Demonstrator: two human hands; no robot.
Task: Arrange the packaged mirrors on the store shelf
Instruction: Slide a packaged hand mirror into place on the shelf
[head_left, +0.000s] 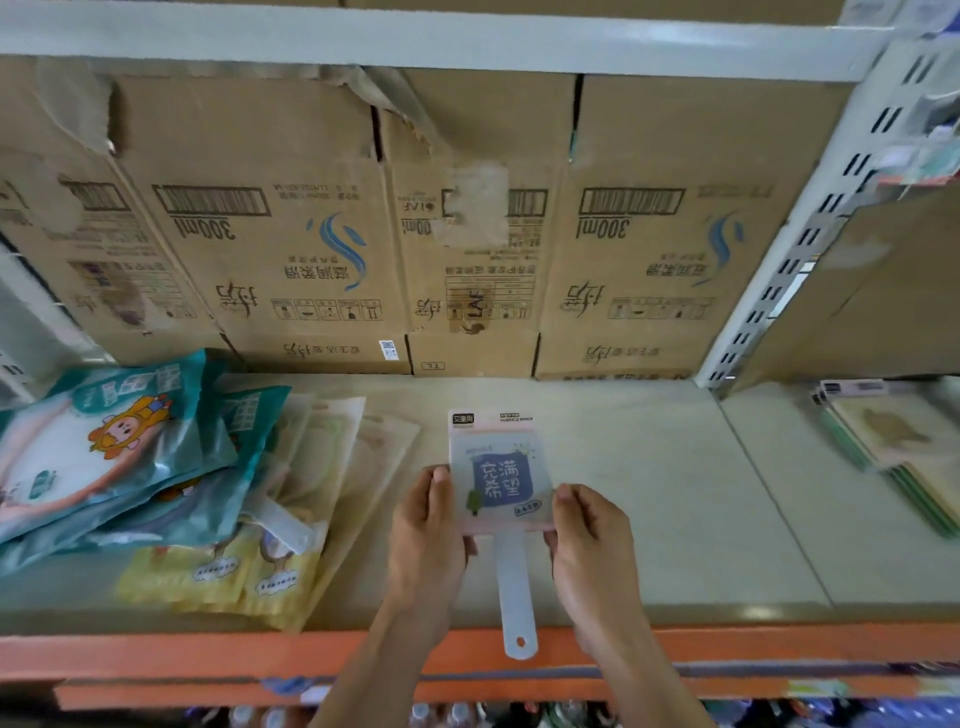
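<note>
Both the left hand (428, 525) and right hand (589, 535) pinch the pink-edged, plastic-wrapped handheld mirror (501, 478) by its sides, fingers curled round it, seemingly squaring it on the beige shelf (649, 493) right of the fanned pale packaged mirrors (332, 467).

Cardboard boxes (322, 234) sitting upside down in a row along the back, teal cartoon packets (104, 452) lying heaped at far left.

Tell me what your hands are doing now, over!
Left hand and right hand both pinching packaged mirror by its sides. Mirror over shelf middle. Piled packets left, nothing blocking.
</note>
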